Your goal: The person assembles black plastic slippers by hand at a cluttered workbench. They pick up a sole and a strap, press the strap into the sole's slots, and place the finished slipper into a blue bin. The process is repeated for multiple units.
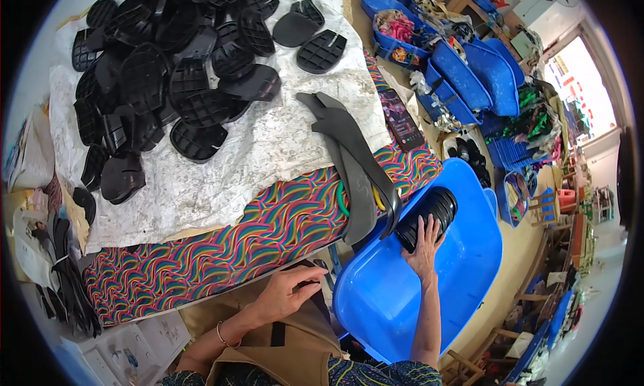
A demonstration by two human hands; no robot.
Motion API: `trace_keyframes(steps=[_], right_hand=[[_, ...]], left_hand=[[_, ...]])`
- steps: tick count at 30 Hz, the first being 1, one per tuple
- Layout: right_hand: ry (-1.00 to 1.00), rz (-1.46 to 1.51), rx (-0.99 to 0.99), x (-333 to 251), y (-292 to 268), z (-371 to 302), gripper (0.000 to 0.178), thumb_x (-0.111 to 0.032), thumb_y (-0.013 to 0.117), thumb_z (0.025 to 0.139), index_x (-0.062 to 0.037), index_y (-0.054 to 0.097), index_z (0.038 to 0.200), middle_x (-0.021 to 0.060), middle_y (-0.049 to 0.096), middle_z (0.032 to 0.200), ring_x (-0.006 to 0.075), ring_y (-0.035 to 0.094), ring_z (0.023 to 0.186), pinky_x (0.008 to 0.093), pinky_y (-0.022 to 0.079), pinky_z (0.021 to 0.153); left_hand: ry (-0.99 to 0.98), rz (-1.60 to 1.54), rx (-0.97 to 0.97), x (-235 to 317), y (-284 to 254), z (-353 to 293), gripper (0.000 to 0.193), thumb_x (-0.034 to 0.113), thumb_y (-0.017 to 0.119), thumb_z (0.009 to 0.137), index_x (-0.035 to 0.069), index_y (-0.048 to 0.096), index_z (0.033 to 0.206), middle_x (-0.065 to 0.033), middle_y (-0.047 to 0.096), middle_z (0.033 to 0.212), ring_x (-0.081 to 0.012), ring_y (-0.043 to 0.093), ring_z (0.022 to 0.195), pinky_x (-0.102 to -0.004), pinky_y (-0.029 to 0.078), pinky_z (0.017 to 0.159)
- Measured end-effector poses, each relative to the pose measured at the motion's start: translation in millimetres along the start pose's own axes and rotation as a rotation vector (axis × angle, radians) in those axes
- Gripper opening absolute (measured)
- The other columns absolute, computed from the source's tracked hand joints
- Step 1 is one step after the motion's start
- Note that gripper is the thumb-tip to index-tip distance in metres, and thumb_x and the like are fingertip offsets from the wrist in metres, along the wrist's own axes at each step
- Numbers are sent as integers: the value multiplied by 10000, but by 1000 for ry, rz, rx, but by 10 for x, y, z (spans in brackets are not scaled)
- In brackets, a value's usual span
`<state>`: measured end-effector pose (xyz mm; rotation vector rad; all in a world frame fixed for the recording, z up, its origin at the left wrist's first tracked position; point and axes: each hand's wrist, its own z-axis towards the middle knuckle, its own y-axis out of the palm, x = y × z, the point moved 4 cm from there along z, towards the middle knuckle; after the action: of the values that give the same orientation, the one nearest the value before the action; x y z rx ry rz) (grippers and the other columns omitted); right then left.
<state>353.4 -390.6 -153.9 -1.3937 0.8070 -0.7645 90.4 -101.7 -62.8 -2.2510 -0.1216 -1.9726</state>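
Observation:
My right hand [424,246] reaches into a blue plastic tub [376,299]. Its spread fingers rest over the near end of a row of black shoe-sole pieces [435,211], packed face to face against the tub's far left wall. Left of the tub, my left hand [288,293] hovers above my lap by the table edge. Its fingers are partly curled, with thumb and index finger apart and nothing visible between them. Long dark grey strips [349,154] hang over the table edge beside the tub. A large heap of black sole pieces [171,70] lies farther back on the table.
A stained white sheet [241,154] covers much of the wavy-patterned tabletop [235,231]. A phone [402,121] lies at its right edge. Several blue tubs [463,74] stand on the floor at the far right. Black straps [67,272] hang at the left, above a white container [137,349].

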Motion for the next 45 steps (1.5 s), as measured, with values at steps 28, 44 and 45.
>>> trace_keyframes(steps=[28,44,45], right_hand=[[-336,713,248,-1861,-1192,1326,217,-98,749,803,-3,710,994,116,650,911,251,630,756,342,500,682],[-199,1086,97,-1669,-969,1498,117,-53,685,845,62,701,862,97,647,840,171,603,783,307,457,730],[-204,1066,96,-1658,-969,1515,128,-63,683,849,64,697,864,98,647,839,173,601,772,310,459,724]], left_hand=[[77,53,111,331,-309,-19,284,43,640,924,19,648,1207,-111,716,1063,-187,689,989,-295,550,862],[571,457,286,646,-184,1236,343,57,673,827,-3,622,1161,-160,642,1101,-319,640,974,-409,516,815],[570,500,285,621,-137,1314,360,91,681,834,-13,614,1172,-167,617,1156,-332,598,1053,-419,493,869]])
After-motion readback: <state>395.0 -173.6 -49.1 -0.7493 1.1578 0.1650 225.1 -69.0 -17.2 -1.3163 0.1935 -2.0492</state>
